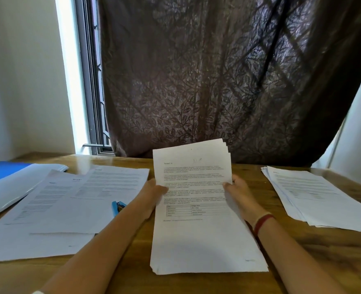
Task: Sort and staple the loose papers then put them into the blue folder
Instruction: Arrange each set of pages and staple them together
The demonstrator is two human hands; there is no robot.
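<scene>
I hold a stack of printed sheets (196, 209) upright-tilted above the wooden table (132, 262), in the middle of the view. My left hand (152, 194) grips its left edge and my right hand (239, 194) grips its right edge, thumbs on the front page. Its top corners fan slightly apart. A blue stapler (117, 206) lies on the table just left of my left forearm, partly hidden by it. The blue folder (1, 172) lies open at the far left, a white sheet covering most of it.
Several overlapping printed pages (69, 200) are spread across the left half of the table. Another loose pile of papers (311, 196) lies at the right. A dark patterned curtain (217, 81) hangs behind the table's far edge, with a window at the left.
</scene>
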